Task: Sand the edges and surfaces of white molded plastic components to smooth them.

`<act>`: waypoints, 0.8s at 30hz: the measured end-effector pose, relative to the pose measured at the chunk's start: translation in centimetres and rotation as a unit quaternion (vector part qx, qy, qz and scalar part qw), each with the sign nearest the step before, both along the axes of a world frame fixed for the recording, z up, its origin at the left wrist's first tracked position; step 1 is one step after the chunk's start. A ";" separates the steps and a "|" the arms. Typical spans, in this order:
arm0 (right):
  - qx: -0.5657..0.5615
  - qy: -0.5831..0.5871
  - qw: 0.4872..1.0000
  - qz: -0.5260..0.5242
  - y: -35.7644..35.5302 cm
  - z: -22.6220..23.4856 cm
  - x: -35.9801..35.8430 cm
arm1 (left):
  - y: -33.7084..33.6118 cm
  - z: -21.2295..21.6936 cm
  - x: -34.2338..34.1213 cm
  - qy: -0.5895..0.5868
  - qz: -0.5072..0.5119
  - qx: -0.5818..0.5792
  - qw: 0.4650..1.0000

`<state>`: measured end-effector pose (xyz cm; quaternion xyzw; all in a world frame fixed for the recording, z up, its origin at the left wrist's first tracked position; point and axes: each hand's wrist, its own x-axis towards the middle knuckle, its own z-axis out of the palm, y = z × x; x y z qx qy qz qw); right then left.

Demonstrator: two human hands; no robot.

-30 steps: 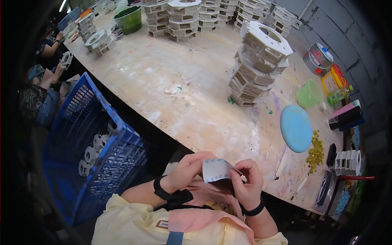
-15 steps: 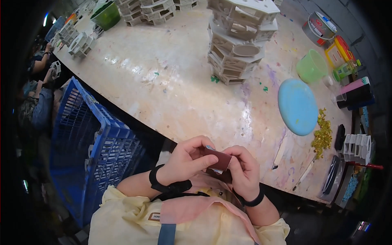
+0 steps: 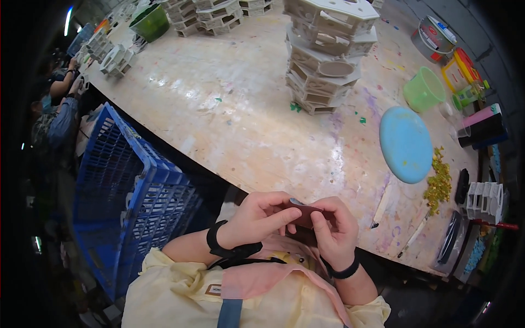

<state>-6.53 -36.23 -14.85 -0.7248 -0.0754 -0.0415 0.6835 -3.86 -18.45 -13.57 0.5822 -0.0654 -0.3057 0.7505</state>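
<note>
Both hands are together just over the table's near edge, closed on a small reddish-brown piece of sandpaper [image 3: 305, 216]. My left hand [image 3: 261, 217] pinches its left side, with the thumb lying along the front. On the right side, my right hand [image 3: 335, 229] grips with thumb and curled fingers. The sheet looks bent or folded, and a bit of its bluish-grey back shows at the upper edge. Fingers hide much of the rest.
Ahead rises a tall stack of pale hexagonal frames [image 3: 328, 68]. A blue round disc [image 3: 406, 145], gold-coloured bits [image 3: 438, 183], brushes and a green cup [image 3: 424, 90] lie to the right. A blue plastic crate [image 3: 131, 191] stands left. Another person [image 3: 60, 117] sits far left.
The sandpaper has tilted and less of its face shows, as my fingers shift on it. My right thumb now presses on its front. The whole view has shifted slightly.
</note>
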 end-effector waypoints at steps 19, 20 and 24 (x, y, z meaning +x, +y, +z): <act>-0.215 -0.242 0.945 -0.034 -0.1 -0.1 -0.9 | 0.2 -0.4 -0.7 -0.020 -0.072 0.037 0.997; -0.209 -0.234 0.949 -0.036 -0.2 -0.1 -0.9 | 0.1 -0.4 -0.7 -0.022 -0.063 0.032 0.997; -0.072 -0.052 0.996 -0.021 -0.4 -0.2 -1.5 | 0.0 -0.3 -0.8 0.007 -0.082 -0.025 0.996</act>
